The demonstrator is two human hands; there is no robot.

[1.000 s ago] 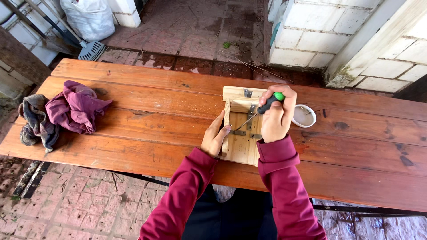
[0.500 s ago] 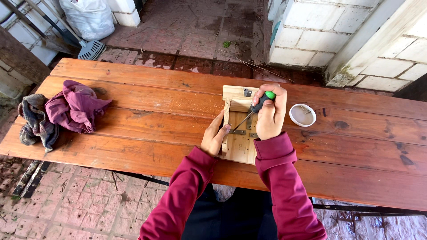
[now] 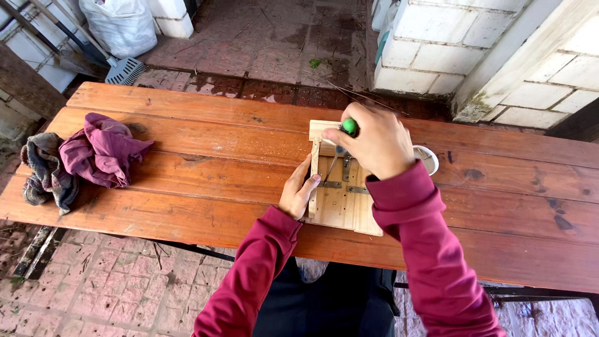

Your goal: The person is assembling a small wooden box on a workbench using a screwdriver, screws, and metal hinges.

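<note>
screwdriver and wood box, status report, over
Right hand shut on green-handled screwdriver, tip down at a metal hinge. Left hand steadies the wood box edge. Small white cup sits behind the right hand.

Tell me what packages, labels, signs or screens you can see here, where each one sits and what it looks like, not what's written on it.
White plastic sack: on the brick ground past the table's far left corner, bulging and tied, plain white.
Small round container: on the wooden table just right of the right hand, white rim, partly hidden.
No labels, signs or screens show.
</note>
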